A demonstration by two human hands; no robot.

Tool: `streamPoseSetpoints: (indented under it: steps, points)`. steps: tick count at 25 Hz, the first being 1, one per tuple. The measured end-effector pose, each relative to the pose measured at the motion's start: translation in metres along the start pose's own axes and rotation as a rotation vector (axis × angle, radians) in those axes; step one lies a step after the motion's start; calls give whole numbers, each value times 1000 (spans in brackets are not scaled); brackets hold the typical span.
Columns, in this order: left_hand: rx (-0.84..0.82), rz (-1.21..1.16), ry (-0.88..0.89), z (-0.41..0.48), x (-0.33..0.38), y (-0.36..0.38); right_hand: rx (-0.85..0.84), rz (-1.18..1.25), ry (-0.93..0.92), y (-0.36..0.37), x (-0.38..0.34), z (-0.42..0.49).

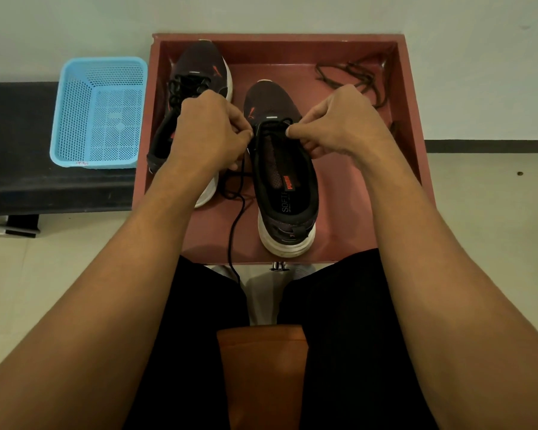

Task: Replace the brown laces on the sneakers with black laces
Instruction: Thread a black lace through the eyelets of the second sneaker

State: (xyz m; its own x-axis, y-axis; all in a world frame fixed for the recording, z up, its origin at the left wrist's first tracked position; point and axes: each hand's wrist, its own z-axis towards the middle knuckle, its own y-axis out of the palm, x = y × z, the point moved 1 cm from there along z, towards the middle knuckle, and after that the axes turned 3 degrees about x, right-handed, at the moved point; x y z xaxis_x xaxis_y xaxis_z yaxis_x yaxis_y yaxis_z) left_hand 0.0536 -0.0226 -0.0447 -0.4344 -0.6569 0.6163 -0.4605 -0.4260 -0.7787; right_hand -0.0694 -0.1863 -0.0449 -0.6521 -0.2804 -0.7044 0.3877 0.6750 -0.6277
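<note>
quick count: 2 dark mesh sneakers with white soles (201, 68) (288, 193), 2 black laces (184, 85) (233, 231), 1 tangle of thin brown laces (357, 76) (can't tell how many in it), 1 reddish-brown square tray (277, 38), 1 light blue perforated plastic basket (75, 103), 1 black bench (19, 150), 2 bare hands (212, 125) (339, 122).

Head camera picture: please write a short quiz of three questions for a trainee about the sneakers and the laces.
1. True or false: the brown laces lie in the red tray, at its far right corner.
2. The left hand and the right hand work on: A the near sneaker; B the far sneaker; C the blue basket.
3. What does each hand pinch?
Key: 1 true; 2 A; 3 the black lace.
</note>
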Motion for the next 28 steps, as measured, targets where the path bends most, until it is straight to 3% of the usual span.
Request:
streamPoseSetpoints:
  steps: [6, 14, 17, 24, 28]
  points:
    - [15, 48, 24, 3, 2, -3, 161, 16, 2, -4, 2, 5]
    - [-340, 448, -11, -6, 9, -6, 191, -54, -49, -7, 3, 2]
    - [-382, 359, -33, -6, 8, -4, 189, -69, -71, -8, 4, 3]
    - [-49, 14, 37, 5, 7, 13, 173, -85, -81, -9, 5, 4]
    - [-106, -27, -22, 8, 3, 12, 177, -83, -99, -8, 6, 6]
